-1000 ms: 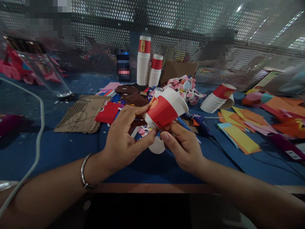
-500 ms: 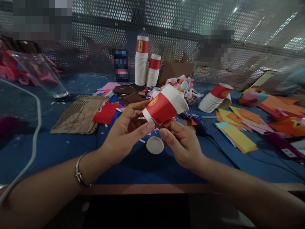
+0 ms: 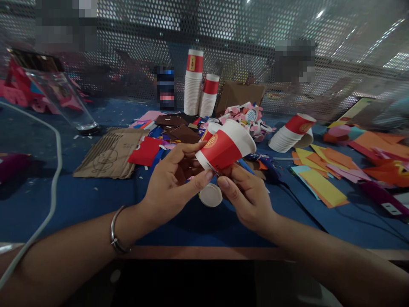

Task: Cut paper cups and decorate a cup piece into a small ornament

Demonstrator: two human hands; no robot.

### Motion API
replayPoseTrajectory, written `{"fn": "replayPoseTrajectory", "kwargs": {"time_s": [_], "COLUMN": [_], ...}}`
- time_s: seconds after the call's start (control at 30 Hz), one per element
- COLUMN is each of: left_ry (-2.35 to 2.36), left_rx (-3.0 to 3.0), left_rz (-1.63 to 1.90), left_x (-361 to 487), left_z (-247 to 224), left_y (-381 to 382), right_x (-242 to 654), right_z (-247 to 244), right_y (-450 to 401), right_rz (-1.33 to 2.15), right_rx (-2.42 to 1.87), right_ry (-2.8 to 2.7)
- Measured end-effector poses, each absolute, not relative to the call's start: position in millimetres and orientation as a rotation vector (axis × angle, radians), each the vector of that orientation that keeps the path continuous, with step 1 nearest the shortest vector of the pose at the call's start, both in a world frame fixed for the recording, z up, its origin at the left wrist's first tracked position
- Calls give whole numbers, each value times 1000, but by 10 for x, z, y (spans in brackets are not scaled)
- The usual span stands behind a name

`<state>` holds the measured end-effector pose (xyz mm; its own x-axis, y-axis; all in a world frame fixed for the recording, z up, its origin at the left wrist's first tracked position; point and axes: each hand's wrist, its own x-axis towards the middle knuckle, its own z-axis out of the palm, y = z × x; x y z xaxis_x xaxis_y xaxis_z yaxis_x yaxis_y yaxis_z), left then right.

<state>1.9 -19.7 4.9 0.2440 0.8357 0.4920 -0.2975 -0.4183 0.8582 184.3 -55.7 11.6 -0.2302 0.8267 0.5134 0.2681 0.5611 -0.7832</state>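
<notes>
A red-and-white paper cup (image 3: 225,147) is held tilted above the table, its mouth toward the upper right. My left hand (image 3: 172,179) is closed around the cup's base end, fingers behind and thumb in front. With thumb and fingers pinched, my right hand (image 3: 247,194) holds a thin metal tool (image 3: 213,169) against the cup's lower side; most of that tool is hidden, so its kind does not show. Below the cup, a round whitish piece (image 3: 211,196) rests on the blue table between the two hands. Another red-and-white cup (image 3: 211,130) partly shows behind the held one.
Cup stacks (image 3: 193,91) stand at the back, and another stack (image 3: 292,132) leans at right. Cardboard (image 3: 110,155), a red paper piece (image 3: 145,151), coloured paper (image 3: 322,185) and a pink scrap pile (image 3: 246,117) lie about. A glass vase (image 3: 68,100) and white cable (image 3: 57,162) are left.
The view has shifted slightly, so everything sits a little farther right. Both hands keep their hold, and the cup's tilt is nearly the same.
</notes>
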Motion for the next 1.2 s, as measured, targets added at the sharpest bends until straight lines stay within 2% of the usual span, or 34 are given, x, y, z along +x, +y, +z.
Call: {"fn": "replayPoseTrajectory", "kwargs": {"time_s": [1.2], "left_ry": [615], "left_rx": [1623], "left_rz": [1486], "left_x": [3], "left_z": [52], "left_y": [-217], "right_x": [1833], "right_z": [190], "right_y": [-547], "right_rz": [684], "right_rx": [-902], "right_ry": [-1797]}}
